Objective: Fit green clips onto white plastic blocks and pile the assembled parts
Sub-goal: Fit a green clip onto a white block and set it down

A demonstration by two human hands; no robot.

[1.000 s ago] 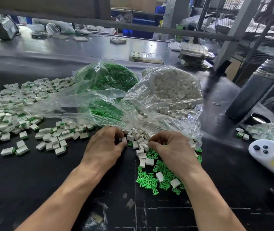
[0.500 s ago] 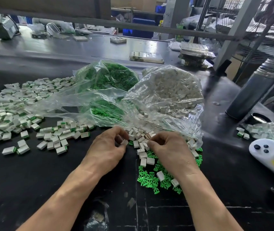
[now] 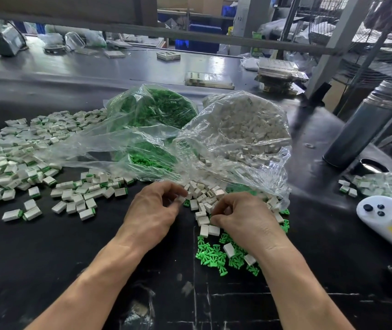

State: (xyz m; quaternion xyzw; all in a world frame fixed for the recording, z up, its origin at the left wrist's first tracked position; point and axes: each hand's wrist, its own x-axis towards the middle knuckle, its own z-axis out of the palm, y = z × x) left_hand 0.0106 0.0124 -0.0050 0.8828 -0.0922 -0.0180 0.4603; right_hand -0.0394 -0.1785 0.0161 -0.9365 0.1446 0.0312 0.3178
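1. At far left of dark table [image 3: 35,270]: wide pile of assembled parts [image 3: 11,160], white blocks with green ends.
2. Left of centre: left hand [image 3: 153,211], fingers curled, pinching 1 white block [image 3: 181,199] at fingertips.
3. Behind: clear bag of green clips [image 3: 156,108], clear bag of white blocks [image 3: 249,125], mouths open toward hands.
4. Right of centre: right hand [image 3: 245,221], fingers curled over loose white blocks [image 3: 202,201]; held item hidden, cannot tell. Loose green clips [image 3: 214,256] beneath wrist.
5. Far right: white controller [image 3: 380,215].
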